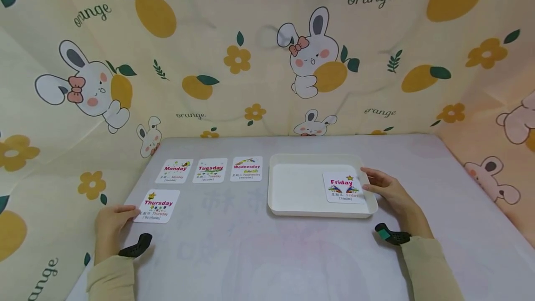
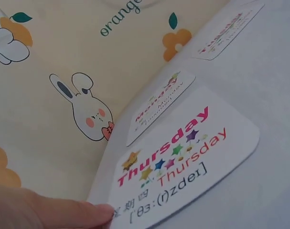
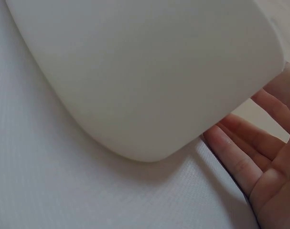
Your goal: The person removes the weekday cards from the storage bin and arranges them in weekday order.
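Observation:
My left hand [image 1: 112, 224] reaches to the lower left corner of the Thursday card [image 1: 158, 207], which lies on the table. In the left wrist view, a straight fingertip [image 2: 99, 213] touches that corner. My right hand [image 1: 394, 194] is at the right rim of a white tray [image 1: 292, 212], its thumb and fingers spread loosely against it. The Friday card [image 1: 343, 189] lies inside the tray, close to these fingers. In the right wrist view, the tray wall [image 3: 149, 95] hides the fingertips and the card, so contact with the card cannot be told.
The Monday card [image 1: 174, 171], Tuesday card [image 1: 210, 171] and Wednesday card [image 1: 247, 169] form a row left of the tray. A pale cloth covers the table [image 1: 251, 254]. A printed curtain [image 1: 259, 13] stands behind it and along the sides.

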Motion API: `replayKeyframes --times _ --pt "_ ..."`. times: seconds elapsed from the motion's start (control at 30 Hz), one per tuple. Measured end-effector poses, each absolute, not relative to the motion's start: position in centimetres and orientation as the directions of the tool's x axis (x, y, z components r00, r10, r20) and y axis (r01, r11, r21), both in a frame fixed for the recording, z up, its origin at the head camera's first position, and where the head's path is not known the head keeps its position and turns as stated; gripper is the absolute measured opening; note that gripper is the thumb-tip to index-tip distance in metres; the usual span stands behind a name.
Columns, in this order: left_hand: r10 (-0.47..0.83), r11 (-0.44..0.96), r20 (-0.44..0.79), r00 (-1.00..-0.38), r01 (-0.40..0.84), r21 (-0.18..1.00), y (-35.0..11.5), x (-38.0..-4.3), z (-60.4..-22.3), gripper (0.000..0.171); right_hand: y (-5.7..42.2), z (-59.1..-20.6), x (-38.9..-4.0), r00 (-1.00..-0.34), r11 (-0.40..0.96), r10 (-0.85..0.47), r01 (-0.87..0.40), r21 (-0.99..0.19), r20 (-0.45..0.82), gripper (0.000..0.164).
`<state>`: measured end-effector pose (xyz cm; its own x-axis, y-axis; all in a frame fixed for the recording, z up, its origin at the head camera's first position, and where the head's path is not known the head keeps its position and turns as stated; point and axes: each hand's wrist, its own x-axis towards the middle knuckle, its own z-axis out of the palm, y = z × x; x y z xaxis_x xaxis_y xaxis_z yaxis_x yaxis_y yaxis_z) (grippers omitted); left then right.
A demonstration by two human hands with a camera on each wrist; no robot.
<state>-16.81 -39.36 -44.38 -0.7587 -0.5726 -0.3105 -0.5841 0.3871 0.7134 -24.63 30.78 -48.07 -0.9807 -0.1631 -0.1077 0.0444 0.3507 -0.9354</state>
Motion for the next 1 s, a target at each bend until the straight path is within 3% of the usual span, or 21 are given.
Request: replayKeyframes --times 0.4,1.0 --pt "-0.597 0.287 -0.310 -0.740 -0.558 0.779 -37.6 -17.2 -44.2 0.048 30.8 -48.1 -24.7 -0.978 0.366 -0.163 0.060 -0.929 -0.128 0.068" --pt "-0.337 0.302 -0.301 -0.892 -0.405 0.863 -29.8 -20.9 -42.8 0.045 30.8 -48.2 -24.6 -0.978 0.361 -0.162 0.063 -0.931 -0.129 0.069"
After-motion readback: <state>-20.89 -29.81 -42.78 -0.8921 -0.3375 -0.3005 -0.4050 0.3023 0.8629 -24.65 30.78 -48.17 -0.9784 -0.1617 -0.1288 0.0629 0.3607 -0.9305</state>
